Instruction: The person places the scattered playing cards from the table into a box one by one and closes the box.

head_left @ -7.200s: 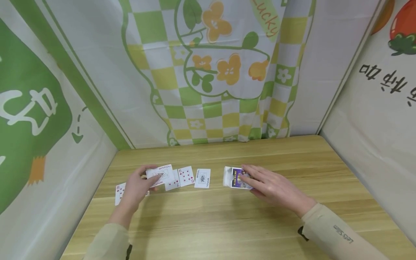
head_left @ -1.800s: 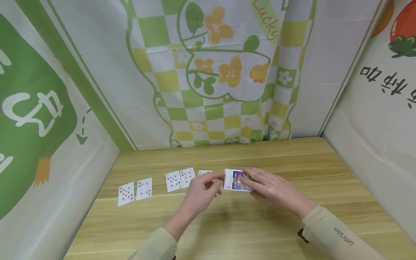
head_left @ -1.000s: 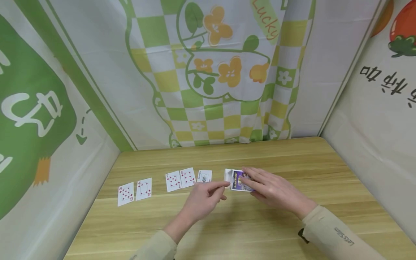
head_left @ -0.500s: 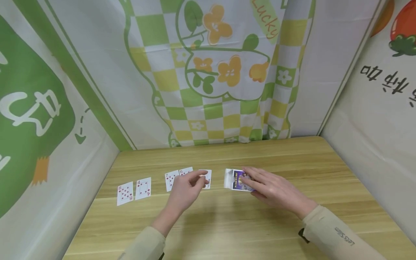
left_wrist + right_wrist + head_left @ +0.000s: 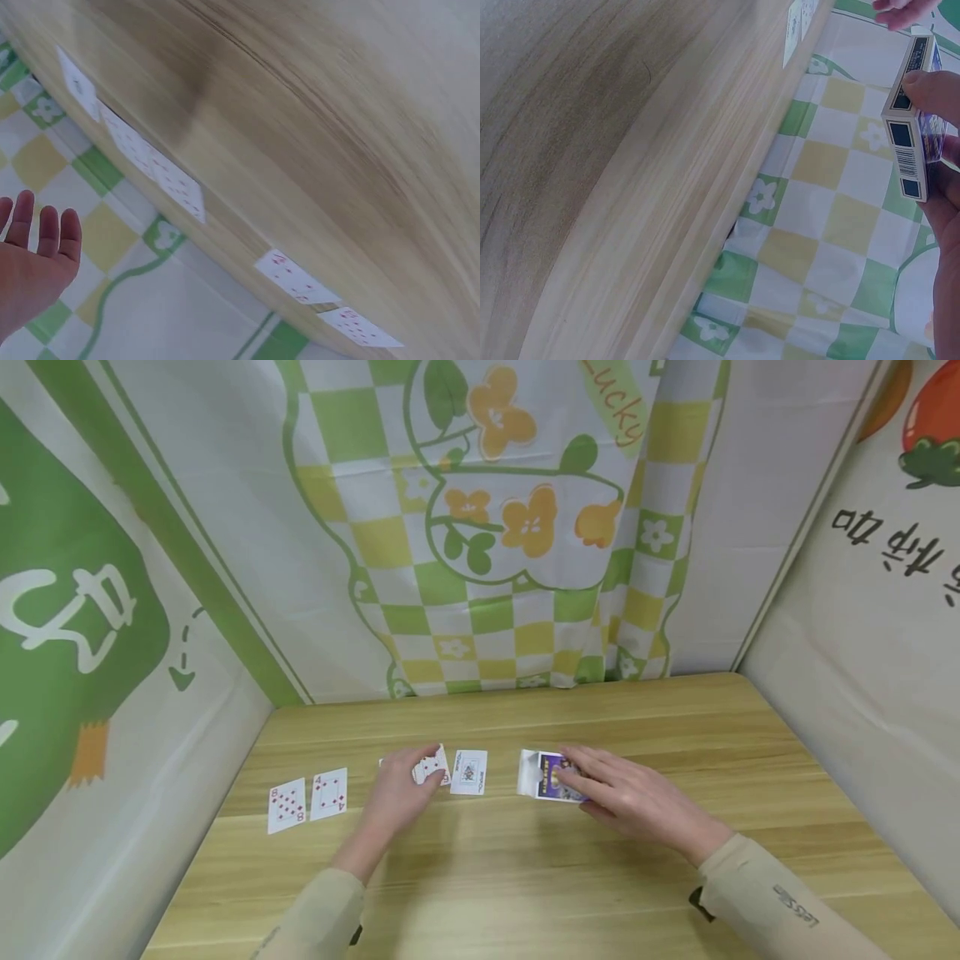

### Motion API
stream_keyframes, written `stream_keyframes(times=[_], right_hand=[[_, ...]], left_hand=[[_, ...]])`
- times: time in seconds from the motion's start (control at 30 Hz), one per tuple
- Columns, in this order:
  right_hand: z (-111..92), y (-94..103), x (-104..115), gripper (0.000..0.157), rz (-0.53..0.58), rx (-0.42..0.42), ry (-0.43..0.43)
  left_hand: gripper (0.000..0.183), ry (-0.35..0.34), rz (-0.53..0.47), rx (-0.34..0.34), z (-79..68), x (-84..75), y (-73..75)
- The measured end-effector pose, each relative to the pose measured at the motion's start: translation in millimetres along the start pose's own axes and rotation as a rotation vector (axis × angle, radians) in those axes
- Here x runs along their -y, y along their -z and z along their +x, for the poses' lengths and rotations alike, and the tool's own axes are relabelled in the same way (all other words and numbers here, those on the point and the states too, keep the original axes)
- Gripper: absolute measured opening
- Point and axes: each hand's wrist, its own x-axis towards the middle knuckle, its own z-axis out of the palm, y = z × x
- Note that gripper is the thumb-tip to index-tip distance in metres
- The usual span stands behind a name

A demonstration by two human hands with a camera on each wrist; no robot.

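My left hand (image 5: 393, 793) hovers over the middle of a row of playing cards, thumb and fingers apart with nothing between them. It covers most of the seven of diamonds (image 5: 178, 182) and part of the six of diamonds (image 5: 430, 768) in the head view. A joker (image 5: 468, 772) lies face up just right of the six. Farther left lie the four of diamonds (image 5: 329, 793) and the eight of diamonds (image 5: 287, 807). My right hand (image 5: 630, 793) grips a purple card box (image 5: 553, 777), its open white end facing left. The right wrist view shows the thumb (image 5: 930, 94) on its narrow side.
The wooden table (image 5: 480, 877) carries the cards in a row toward its far side. Behind its back edge hangs a green and yellow checked curtain (image 5: 480, 618), with printed white panels on both sides.
Earlier my left hand held a joker above the row. Later its fingers were at the box's open end, where a card edge slid inside; now it has moved left over the cards. Right hand stays.
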Motion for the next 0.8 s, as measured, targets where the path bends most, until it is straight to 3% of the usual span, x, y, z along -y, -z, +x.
stream_keyframes(times=[0.2, 0.33, 0.43, 0.8], right_hand=[[-0.2, -0.2, -0.8, 0.041, -0.005, -0.008, 0.007], [-0.7, -1.2, -0.9, 0.059, -0.014, -0.017, 0.016], [-1.0, -1.4, -0.7, 0.068, -0.016, -0.013, 0.009], [-2.5, -0.3, -0.2, 0.067, -0.012, 0.007, -0.014]], left_hand=[[0.059, 0.083, 0.065, 0.087, 5.6, 23.9, 5.1], [0.066, 0.137, 0.118, 0.125, 7.7, 37.0, 7.7], [0.071, 0.146, 0.153, 0.144, 9.3, 45.4, 8.8], [0.076, 0.132, 0.225, 0.213, 17.3, 68.5, 10.8]])
